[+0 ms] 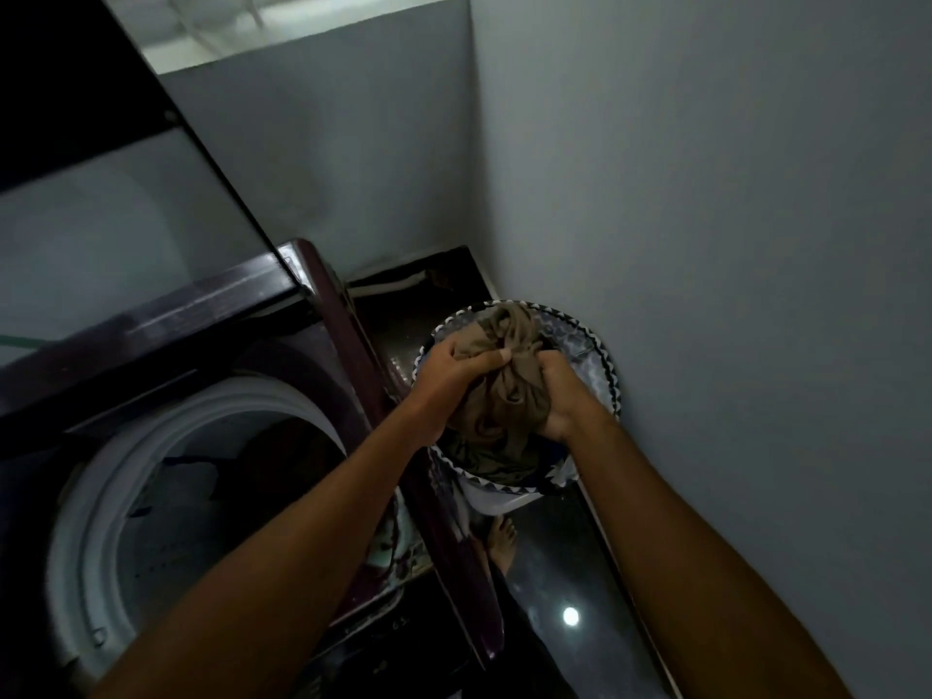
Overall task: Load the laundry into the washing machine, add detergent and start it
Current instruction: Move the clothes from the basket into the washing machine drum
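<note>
Head view: both hands, left hand (456,368), right hand (560,396), clutching brown garment (509,391) over laundry basket (602,355).

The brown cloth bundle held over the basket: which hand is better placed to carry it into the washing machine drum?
Probably the left hand. It grips the brown cloth bundle on the side facing the open drum, which lies to the person's left. The right hand holds the far side, near the wall.
</note>
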Action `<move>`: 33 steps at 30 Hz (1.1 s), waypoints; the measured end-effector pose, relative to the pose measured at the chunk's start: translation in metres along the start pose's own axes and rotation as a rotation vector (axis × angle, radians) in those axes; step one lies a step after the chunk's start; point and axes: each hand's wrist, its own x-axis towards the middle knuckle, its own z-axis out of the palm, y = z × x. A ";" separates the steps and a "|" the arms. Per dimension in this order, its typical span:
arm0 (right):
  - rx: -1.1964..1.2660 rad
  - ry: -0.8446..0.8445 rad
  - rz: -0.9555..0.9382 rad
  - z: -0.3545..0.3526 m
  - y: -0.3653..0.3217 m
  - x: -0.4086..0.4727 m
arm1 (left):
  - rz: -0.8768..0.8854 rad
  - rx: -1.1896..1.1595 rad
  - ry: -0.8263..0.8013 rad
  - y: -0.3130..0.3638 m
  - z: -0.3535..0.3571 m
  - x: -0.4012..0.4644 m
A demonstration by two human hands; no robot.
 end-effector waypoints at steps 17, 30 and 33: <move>-0.091 -0.415 -0.015 0.183 0.020 -0.033 | 0.388 0.445 0.721 0.036 -0.099 -0.097; -0.486 -0.290 -0.051 0.281 0.147 -0.023 | 0.178 0.434 0.780 -0.005 -0.234 -0.176; -0.612 -0.231 -0.024 0.291 0.166 -0.022 | 0.109 0.444 0.729 -0.024 -0.260 -0.190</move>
